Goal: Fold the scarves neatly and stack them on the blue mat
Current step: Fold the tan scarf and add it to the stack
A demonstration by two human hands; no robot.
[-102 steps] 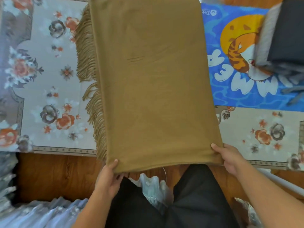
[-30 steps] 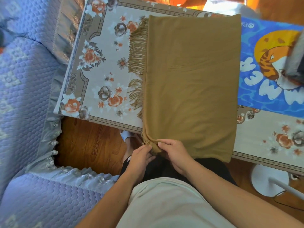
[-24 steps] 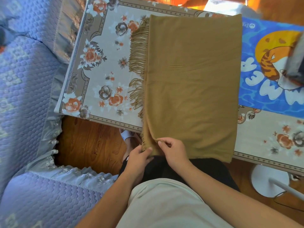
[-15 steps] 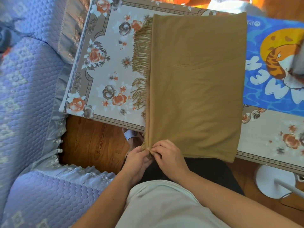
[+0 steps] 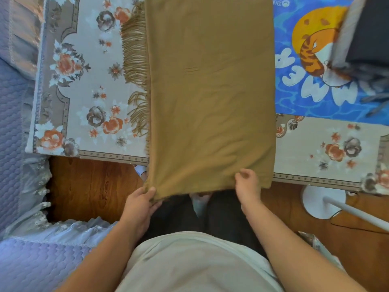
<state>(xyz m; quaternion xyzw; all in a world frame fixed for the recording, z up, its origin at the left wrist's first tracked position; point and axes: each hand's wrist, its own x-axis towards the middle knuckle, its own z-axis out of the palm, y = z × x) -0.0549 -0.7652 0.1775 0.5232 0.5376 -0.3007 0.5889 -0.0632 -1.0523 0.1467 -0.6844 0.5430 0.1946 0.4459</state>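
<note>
An ochre-brown scarf [image 5: 210, 91], folded into a long rectangle with fringe along its left edge, lies on the floral table cover [image 5: 80, 85] and hangs over the near edge. My left hand [image 5: 140, 204] pinches the scarf's near left corner. My right hand [image 5: 248, 186] holds the near edge further right, fingers curled under the cloth. The blue mat [image 5: 315, 102] with a cartoon tiger lies at the right, and a folded dark and grey scarf stack [image 5: 366, 34] sits on its far right part.
A lilac quilted sofa [image 5: 19, 165] runs along the left and near left. A white lamp base with pole [image 5: 322, 199] stands on the wooden floor [image 5: 90, 186] at the right, below the table edge.
My hands were together at the scarf's near left corner; now my right hand has slid right along the near edge. The view has swung right and closer to the table.
</note>
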